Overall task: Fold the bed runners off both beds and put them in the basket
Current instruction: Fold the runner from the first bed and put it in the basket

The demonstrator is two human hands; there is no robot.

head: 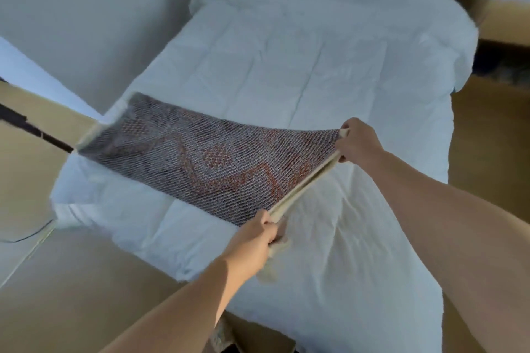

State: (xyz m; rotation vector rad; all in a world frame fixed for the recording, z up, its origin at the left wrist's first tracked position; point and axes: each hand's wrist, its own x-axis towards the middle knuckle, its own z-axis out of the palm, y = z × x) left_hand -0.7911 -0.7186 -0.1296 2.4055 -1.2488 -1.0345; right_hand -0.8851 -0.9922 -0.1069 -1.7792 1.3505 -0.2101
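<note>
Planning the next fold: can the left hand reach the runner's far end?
Likely not without leaning: nothing blocks it, but the left hand grips the runner, whose far end lies across the bed.

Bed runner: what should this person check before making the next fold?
1. Grip of the left hand on the near corner of the bed runner: ok.
2. Grip of the right hand on the far corner: ok.
3. Layers lined up along the held edge: ok.
4. Other end lying flat on the duvet: cannot tell, blurred.
5. Reach to the basket: cannot tell, not in view.
</note>
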